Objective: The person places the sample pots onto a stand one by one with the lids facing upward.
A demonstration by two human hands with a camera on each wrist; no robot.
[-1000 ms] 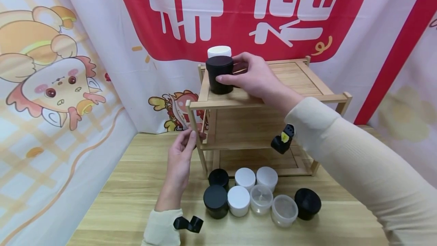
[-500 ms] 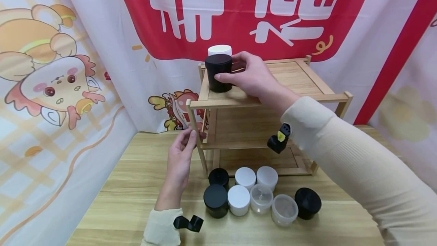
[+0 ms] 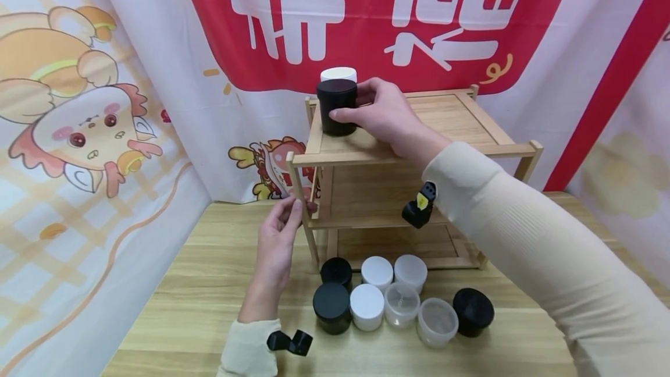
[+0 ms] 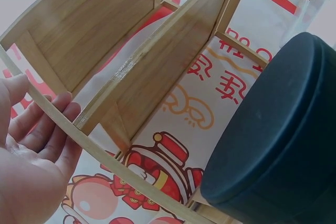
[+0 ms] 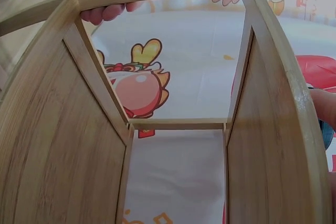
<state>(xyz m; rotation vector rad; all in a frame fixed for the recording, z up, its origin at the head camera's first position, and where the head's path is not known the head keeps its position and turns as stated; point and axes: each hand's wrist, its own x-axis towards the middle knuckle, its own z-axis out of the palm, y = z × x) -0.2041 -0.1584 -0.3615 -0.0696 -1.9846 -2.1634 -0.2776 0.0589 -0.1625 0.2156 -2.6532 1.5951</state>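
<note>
At the left end of the wooden shelf rack's [image 3: 445,118] top tier, my right hand [image 3: 384,112] grips a black lidded jar [image 3: 337,103], thumb on its near side and fingers on its right. A white-lidded jar [image 3: 339,74] is directly behind, mostly hidden by the black one. Lower down, my left hand [image 3: 280,228] holds the rack's front left post; in the left wrist view, the thumb and fingers of my left hand [image 4: 39,135] are around that post [image 4: 113,163]. The right wrist view catches only part of my right hand [image 5: 325,106] at its right edge.
Before the rack, jars stand in two rows on the wooden table [image 3: 209,284]: black jars [image 3: 332,307], white-lidded jars [image 3: 367,306], and clear or frosted ones [image 3: 437,320]. Another black jar [image 3: 473,311] ends the row at right. A printed curtain [image 3: 251,132] hangs behind.
My right hand has shifted the black jar slightly back along the top tier, closer to the white-lidded jar. The right forearm has moved a little leftward. My left hand stays on the post.
</note>
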